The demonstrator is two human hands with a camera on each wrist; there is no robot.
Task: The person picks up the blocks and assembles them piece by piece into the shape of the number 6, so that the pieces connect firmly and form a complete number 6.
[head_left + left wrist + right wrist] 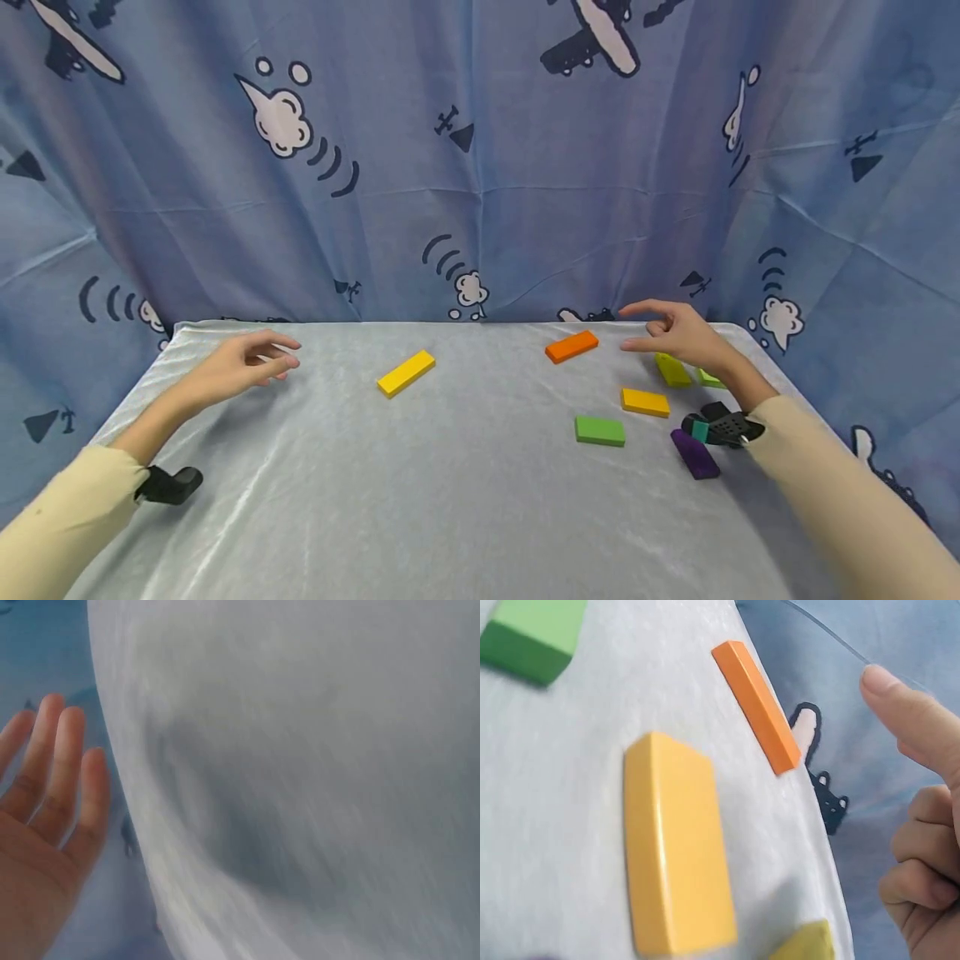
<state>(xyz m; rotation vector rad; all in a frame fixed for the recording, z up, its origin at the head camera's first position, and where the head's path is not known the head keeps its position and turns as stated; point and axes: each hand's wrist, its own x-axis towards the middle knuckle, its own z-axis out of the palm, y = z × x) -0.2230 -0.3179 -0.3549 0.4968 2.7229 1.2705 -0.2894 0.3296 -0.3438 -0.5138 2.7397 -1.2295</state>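
My left hand [232,365] hovers over the table's left side with relaxed fingers and holds nothing; in the left wrist view its fingers [64,765] are loosely spread. At the right, my right hand [684,337] is held above the table, index finger and thumb apart, the other fingers curled, nothing between them. Closest to its fingertips is an orange block [572,347]. Under and around this hand lie an olive-yellow block [672,370], a lime block [709,379] partly hidden by the wrist, and an amber block [645,402]. A long yellow block [406,373] lies between the hands.
Nearer the front right are a green block [600,431] and a purple block [695,454], the latter beside the black wrist camera [726,427]. A pale cloth covers the table [420,500]. Behind it hangs a blue patterned curtain [480,217].
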